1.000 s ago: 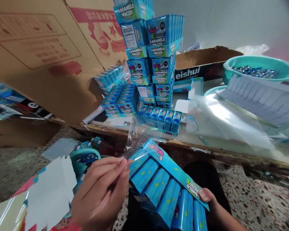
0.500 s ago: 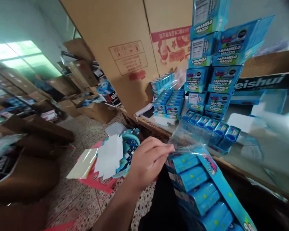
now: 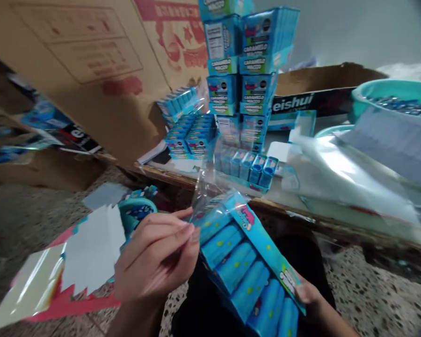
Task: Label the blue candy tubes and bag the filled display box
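a: where's the pack of blue tubes (image 3: pixel 243 264) relative to each grip?

b: it spans the two. the left grip (image 3: pixel 157 255), bottom centre of the frame, is clenched thumb to forefinger on the clear film (image 3: pixel 205 189) at the pack's upper end. the film stands up loose above that pinch. the right grip (image 3: pixel 307 295), lower right, grasps the pack's lower end, thumb on the printed card edge.

a: and which way does it run?

b: its long axis goes from the frame's centre down to the lower right, off the tabletop and over the person's lap. the tubes lie side by side across that line, each slanting from lower left to upper right. the printed card strip follows the pack's right-hand edge.

a: what's around it?

b: a worn tabletop (image 3: pixel 354 230) crosses the middle and right, with clear sheets spread on it. just above the pack a row of upright tubes (image 3: pixel 254 168) stands near the edge. behind them rises a stack of blue boxes (image 3: pixel 245 61), top centre. a big cardboard carton (image 3: pixel 91 93) fills the upper left, and a teal basin (image 3: pixel 389 91) sits at the upper right. below is a speckled floor (image 3: pixel 372 290); at lower left, white card sheets (image 3: pixel 91 248) lie beside a small teal basket (image 3: pixel 136 210).
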A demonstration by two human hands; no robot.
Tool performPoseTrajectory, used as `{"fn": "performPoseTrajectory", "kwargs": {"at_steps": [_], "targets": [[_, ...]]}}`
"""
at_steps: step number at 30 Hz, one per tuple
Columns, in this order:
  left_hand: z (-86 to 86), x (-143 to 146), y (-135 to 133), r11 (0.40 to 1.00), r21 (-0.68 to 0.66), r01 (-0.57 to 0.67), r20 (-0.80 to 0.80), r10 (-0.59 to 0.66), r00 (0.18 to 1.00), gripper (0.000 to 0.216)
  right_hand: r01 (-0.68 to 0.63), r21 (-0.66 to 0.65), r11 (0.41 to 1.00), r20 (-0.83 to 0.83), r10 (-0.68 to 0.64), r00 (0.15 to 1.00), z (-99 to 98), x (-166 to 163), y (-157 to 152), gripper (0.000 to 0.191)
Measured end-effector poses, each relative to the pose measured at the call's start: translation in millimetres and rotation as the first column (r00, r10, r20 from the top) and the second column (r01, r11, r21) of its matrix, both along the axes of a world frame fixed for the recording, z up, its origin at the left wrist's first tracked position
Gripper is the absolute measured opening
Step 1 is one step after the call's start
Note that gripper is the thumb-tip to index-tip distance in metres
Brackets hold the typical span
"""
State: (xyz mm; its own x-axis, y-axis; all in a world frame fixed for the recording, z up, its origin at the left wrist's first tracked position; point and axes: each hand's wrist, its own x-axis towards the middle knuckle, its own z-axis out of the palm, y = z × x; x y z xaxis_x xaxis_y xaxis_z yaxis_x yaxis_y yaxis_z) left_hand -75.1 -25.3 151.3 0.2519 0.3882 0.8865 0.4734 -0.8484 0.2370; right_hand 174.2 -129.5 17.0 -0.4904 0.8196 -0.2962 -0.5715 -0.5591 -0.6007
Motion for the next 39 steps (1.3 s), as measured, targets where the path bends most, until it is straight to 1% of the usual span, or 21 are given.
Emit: {"fn": "performPoseTrajectory", "kwargs": {"at_steps": [2,4,5,7,8,9,10,11,12,13,14,16,20,23,25,27,30,31,33,37,39], "targets": [[-6.1,6,6,0.999,0.052,-0.011,0.029,0.01,1.0,0.031,-0.018,0.078,0.997,-0.064,0.023,0.998,5.1,2,9,0.112],[-13.0,14,13,0.996,0.093,0.01,0.069,-0.016,0.998,0.032,-0.114,0.163,0.98,-0.099,0.131,0.986,12.9,6,22,0.112],[-15.7,17,16,0.993,0.116,0.036,0.091,-0.046,0.995,0.032,-0.191,0.205,0.96,-0.083,0.211,0.974,16.6,9,29,0.11],[-18.6,26,22,0.986,0.124,0.11,0.121,-0.125,0.985,0.032,-0.37,0.273,0.888,0.001,0.384,0.923,21.7,11,42,0.101],[-18.5,30,24,0.982,0.117,0.151,0.12,-0.165,0.979,0.032,-0.427,0.286,0.858,0.04,0.434,0.9,22.5,10,48,0.094],[-17.7,35,25,0.977,0.098,0.187,0.111,-0.198,0.974,0.032,-0.434,0.286,0.855,0.052,0.438,0.897,22.4,6,52,0.086],[-16.5,40,26,0.972,0.083,0.218,0.098,-0.226,0.969,0.033,-0.386,0.277,0.88,0.03,0.393,0.919,21.6,2,55,0.081],[-15.2,44,27,0.968,0.071,0.239,0.082,-0.244,0.966,0.035,-0.291,0.261,0.92,-0.018,0.306,0.952,20.3,-5,58,0.08],[-14.3,47,28,0.966,0.068,0.25,0.065,-0.254,0.965,0.037,-0.166,0.239,0.957,-0.071,0.188,0.98,18.9,-12,61,0.08],[-13.9,50,29,0.963,0.077,0.256,0.049,-0.261,0.964,0.038,-0.049,0.22,0.974,-0.111,0.075,0.991,17.6,-19,63,0.083],[-14.4,52,30,0.963,0.084,0.256,0.039,-0.259,0.965,0.039,0.036,0.21,0.977,-0.131,-0.008,0.991,16.3,-25,66,0.084],[-17.7,53,33,0.963,0.098,0.249,0.02,-0.253,0.967,0.039,0.11,0.222,0.969,-0.093,-0.091,0.991,13.7,-35,75,0.085],[-30.8,44,36,0.969,0.071,0.235,0.027,-0.238,0.971,0.037,0.098,0.318,0.943,0.121,-0.143,0.982,7.9,-44,101,0.073],[-41.0,35,32,0.976,0.023,0.218,0.052,-0.219,0.974,0.039,0.121,0.407,0.905,0.209,-0.221,0.953,2.7,-51,123,0.06],[-47.9,31,25,0.967,0.005,0.253,-0.018,-0.253,0.967,0.041,0.132,0.438,0.889,0.241,-0.257,0.936,-1.9,-56,134,0.057],[-56.9,29,16,0.953,-0.047,0.299,-0.138,-0.303,0.943,0.043,0.145,0.47,0.87,0.284,-0.305,0.909,-8.3,-59,140,0.058],[-75.2,28,5,0.937,-0.087,0.339,-0.246,-0.35,0.904,0.036,0.197,0.522,0.83,0.354,-0.421,0.835,-19.2,-58,141,0.064],[-81.1,29,3,0.934,-0.062,0.351,-0.263,-0.354,0.898,0.032,0.207,0.533,0.821,0.366,-0.444,0.818,-21.9,-57,139,0.066],[-89.3,30,1,0.933,-0.003,0.361,-0.276,-0.348,0.896,0.029,0.208,0.556,0.804,0.356,-0.457,0.815,-24.1,-53,134,0.069],[-89.7,33,-1,0.951,-0.018,0.307,-0.261,-0.301,0.917,0.025,0.155,0.665,0.731,0.356,-0.492,0.795,-17.5,-46,126,0.055],[-90.1,34,-3,0.96,-0.038,0.279,-0.256,-0.279,0.926,0.022,0.161,0.654,0.739,0.376,-0.502,0.779,-13.5,-45,125,0.053]]}}
